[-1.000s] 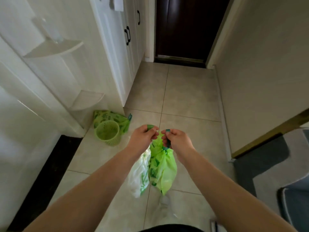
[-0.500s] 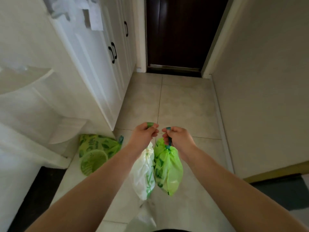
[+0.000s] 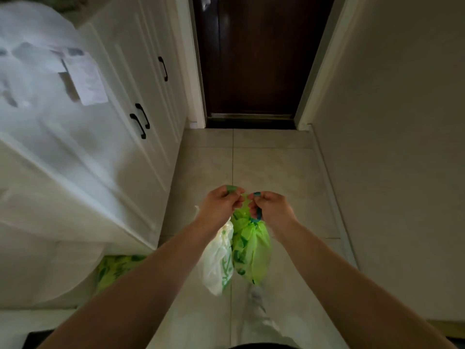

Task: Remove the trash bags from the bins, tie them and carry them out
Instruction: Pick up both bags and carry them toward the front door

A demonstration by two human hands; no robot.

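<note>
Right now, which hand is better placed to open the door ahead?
Probably the left hand: the door seems to have its handle at the left edge. It grips the white bag, the right hand the green bag.

The green bag (image 3: 251, 248) is thin translucent plastic film, crinkled and faintly shiny, gathered on a teal plastic drawstring (image 3: 257, 219). The white bag (image 3: 216, 260) is the same thin film, milky and creased, with green print. The floor tiles (image 3: 276, 172) are pale, smooth and softly glossy. The door (image 3: 256, 59) looks like dark polished wood, above a metal threshold strip (image 3: 251, 115). The cabinet (image 3: 151, 96) has a white satin finish, with matt black handles (image 3: 138, 125). The wall (image 3: 390, 147) is matt
</note>
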